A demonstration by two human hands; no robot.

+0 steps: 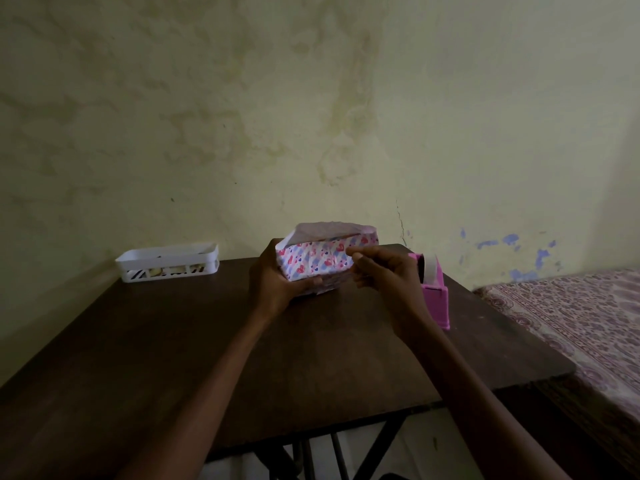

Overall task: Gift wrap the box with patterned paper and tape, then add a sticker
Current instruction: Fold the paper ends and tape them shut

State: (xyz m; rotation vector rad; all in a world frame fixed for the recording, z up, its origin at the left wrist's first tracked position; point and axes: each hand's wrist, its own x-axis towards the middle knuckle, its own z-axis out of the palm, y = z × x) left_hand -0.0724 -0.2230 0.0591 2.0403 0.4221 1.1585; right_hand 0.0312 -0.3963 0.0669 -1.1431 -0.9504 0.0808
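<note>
1. The box [318,259], covered in heart-patterned paper [308,263], is held just above the far middle of the dark counter [207,341]. Its upper end is still open, the paper edges standing up.
2. The left hand [273,282] grips the box's left end from below.
3. The right hand [384,271] is curled, thumb against fingertips, at the box's right edge. Whether it pinches anything is unclear.
4. A pink tape dispenser [437,299] stands just right of that hand, with its white roll showing.
5. A white slotted basket [138,263] sits far left, with small items inside that are too dim to name.
</note>
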